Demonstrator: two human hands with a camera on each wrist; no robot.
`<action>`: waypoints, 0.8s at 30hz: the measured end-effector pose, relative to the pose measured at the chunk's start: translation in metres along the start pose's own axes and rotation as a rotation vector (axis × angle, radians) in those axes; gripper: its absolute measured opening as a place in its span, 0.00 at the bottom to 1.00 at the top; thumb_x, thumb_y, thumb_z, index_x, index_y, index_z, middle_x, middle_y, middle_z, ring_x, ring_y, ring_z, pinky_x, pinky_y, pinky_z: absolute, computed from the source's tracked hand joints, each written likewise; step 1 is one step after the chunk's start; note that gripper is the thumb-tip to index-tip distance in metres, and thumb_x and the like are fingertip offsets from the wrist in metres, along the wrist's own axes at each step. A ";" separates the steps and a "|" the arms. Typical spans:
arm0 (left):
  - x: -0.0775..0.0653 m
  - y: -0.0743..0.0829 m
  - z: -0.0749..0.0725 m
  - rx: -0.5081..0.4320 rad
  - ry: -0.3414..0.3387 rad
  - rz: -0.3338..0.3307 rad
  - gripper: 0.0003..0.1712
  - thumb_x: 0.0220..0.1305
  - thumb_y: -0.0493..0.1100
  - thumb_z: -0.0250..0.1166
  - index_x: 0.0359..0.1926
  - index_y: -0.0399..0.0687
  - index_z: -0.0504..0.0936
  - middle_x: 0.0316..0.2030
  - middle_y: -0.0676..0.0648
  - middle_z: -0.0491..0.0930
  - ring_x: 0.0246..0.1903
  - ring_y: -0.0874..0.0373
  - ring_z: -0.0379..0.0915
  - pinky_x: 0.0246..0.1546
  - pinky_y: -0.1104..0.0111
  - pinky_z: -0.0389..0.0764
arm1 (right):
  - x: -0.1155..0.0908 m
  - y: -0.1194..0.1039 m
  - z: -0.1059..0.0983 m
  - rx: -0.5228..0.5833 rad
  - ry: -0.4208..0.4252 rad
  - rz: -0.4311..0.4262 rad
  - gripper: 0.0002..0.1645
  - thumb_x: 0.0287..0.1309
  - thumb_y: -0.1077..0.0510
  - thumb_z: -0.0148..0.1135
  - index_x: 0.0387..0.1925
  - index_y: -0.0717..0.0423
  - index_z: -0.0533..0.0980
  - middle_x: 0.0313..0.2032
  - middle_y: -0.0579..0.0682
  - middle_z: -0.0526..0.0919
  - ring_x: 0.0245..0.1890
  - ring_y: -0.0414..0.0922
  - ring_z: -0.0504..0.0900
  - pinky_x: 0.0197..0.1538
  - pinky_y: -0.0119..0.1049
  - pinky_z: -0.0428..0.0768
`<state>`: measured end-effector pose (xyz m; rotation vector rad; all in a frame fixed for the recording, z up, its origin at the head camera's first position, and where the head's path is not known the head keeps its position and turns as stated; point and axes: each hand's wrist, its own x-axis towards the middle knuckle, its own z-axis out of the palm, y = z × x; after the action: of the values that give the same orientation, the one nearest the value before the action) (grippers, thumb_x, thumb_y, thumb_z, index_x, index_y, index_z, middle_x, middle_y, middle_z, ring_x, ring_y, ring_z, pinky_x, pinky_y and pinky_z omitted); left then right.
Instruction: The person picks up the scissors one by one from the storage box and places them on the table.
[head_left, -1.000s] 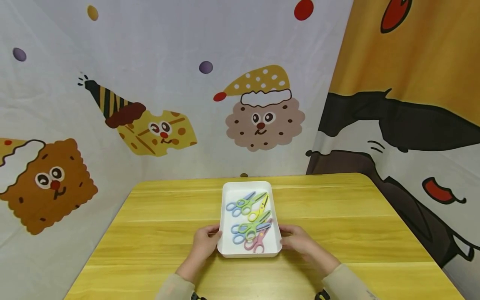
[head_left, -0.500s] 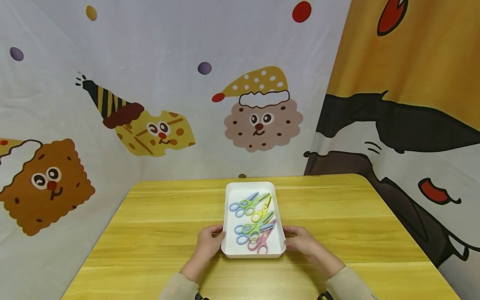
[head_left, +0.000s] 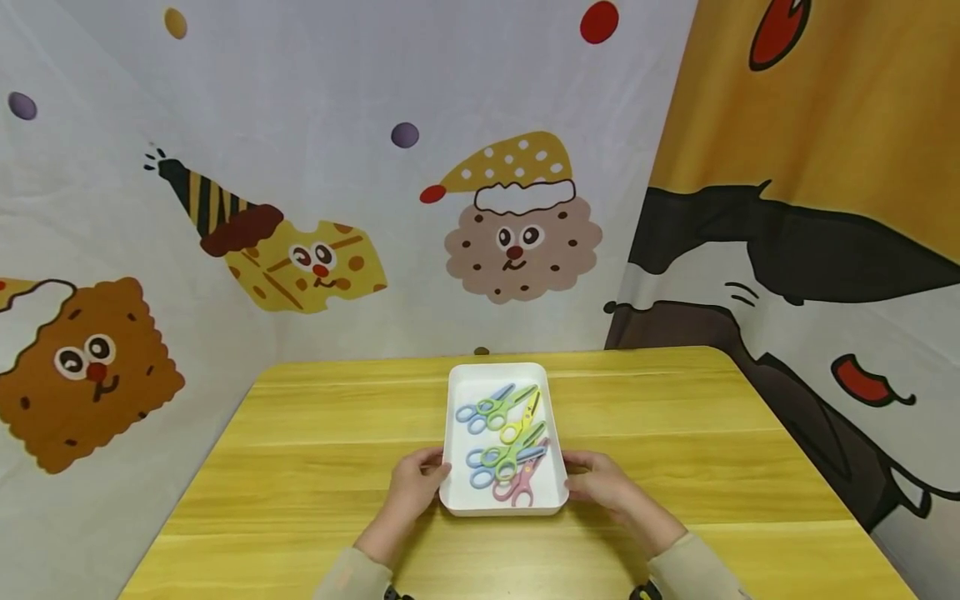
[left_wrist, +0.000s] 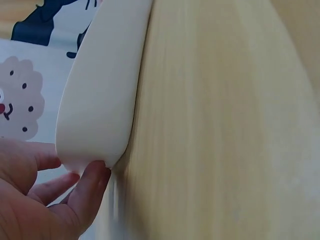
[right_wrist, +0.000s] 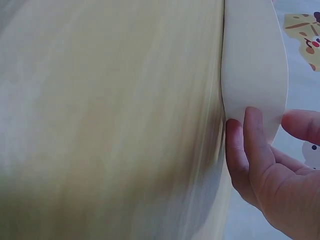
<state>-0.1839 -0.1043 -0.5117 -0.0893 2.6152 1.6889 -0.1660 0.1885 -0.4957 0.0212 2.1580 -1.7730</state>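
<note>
left hand holds a white tray

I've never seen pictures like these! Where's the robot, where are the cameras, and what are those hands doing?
There's no robot here, just a person's bare left hand and right hand. One camera sits on the head and looks down, so it sees everything at once. The other two sit on the wrists, one each, so they see one hand up close.

The hands hold a white tray by its two sides, near the end closest to the person. Up close, you can see fingers against its outside wall. Under it is a wooden table; I can't quite tell whether the tray is lifted a tiny bit.

Inside are six scissors: two blue, two green, one yellow and one pink.
</note>
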 end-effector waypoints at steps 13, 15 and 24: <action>-0.005 0.026 0.009 0.466 -0.025 0.326 0.42 0.60 0.52 0.64 0.70 0.41 0.59 0.69 0.34 0.56 0.68 0.35 0.49 0.64 0.41 0.57 | 0.000 -0.002 0.002 -0.004 0.025 0.019 0.34 0.50 0.73 0.53 0.61 0.81 0.60 0.59 0.76 0.65 0.45 0.53 0.79 0.46 0.44 0.82; -0.006 0.031 0.012 0.563 -0.072 0.365 0.46 0.60 0.59 0.62 0.72 0.45 0.55 0.72 0.37 0.50 0.71 0.36 0.41 0.64 0.39 0.53 | -0.001 -0.003 0.002 -0.002 0.029 0.022 0.34 0.50 0.73 0.53 0.61 0.81 0.60 0.59 0.76 0.65 0.44 0.53 0.79 0.46 0.44 0.82; -0.009 0.037 0.031 0.665 -0.212 0.458 0.46 0.60 0.61 0.60 0.72 0.46 0.55 0.72 0.39 0.49 0.71 0.38 0.41 0.65 0.39 0.52 | 0.003 -0.004 0.003 -0.010 0.065 0.015 0.31 0.53 0.72 0.53 0.60 0.80 0.62 0.58 0.76 0.67 0.41 0.52 0.81 0.43 0.43 0.82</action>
<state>-0.1778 -0.0602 -0.4901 0.6990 3.0011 0.7297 -0.1689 0.1840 -0.4931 0.0931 2.2052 -1.7769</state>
